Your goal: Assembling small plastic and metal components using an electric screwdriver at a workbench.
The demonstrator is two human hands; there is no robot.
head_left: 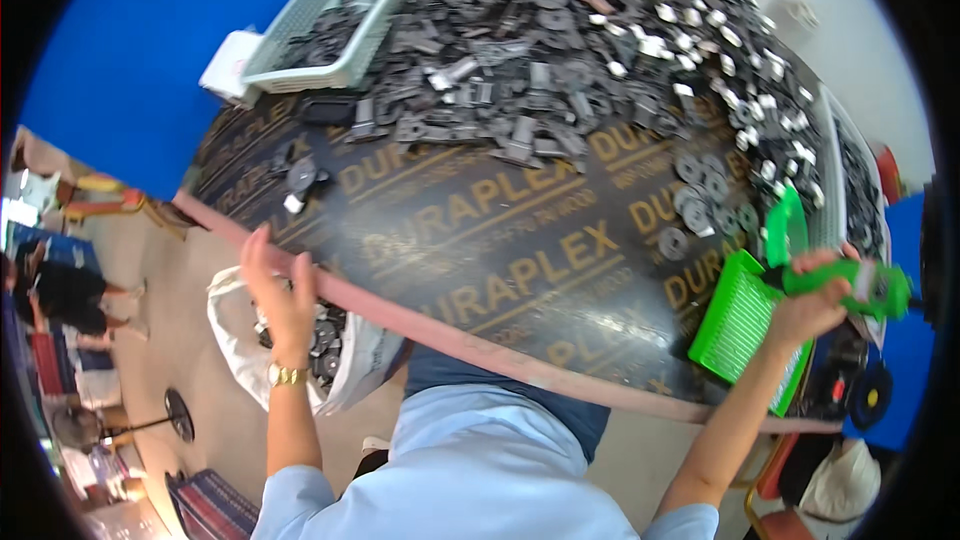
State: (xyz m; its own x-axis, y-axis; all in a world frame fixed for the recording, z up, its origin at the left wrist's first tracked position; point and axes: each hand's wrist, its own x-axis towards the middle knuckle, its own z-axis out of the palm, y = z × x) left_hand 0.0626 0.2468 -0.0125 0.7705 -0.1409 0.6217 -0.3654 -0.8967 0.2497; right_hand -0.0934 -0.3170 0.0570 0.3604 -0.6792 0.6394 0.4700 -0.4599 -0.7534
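At the right end of the dark table (pixel 480 280), my right hand (pixel 815 305) is closed around a green plastic tool (pixel 865 285) whose exact kind I cannot make out. Below that hand stands a bright green basket (pixel 738 325) with slotted walls, and a curved green piece (pixel 786 225) rises just beyond it. My left hand (pixel 280 290) is raised at the table's pink front edge (pixel 420 325), fingers spread and holding nothing. Close to it, a white sack (pixel 240 340) holds dark parts. Grey round discs (pixel 700 190) lie left of the green basket.
A large heap of black and grey plastic parts (pixel 500 50), with white pieces among them, covers the far side. A pale green basket (pixel 350 60) of parts stands at far left. Another pale basket (pixel 832 180) is at the right edge. A person (pixel 70 290) stands on the left.
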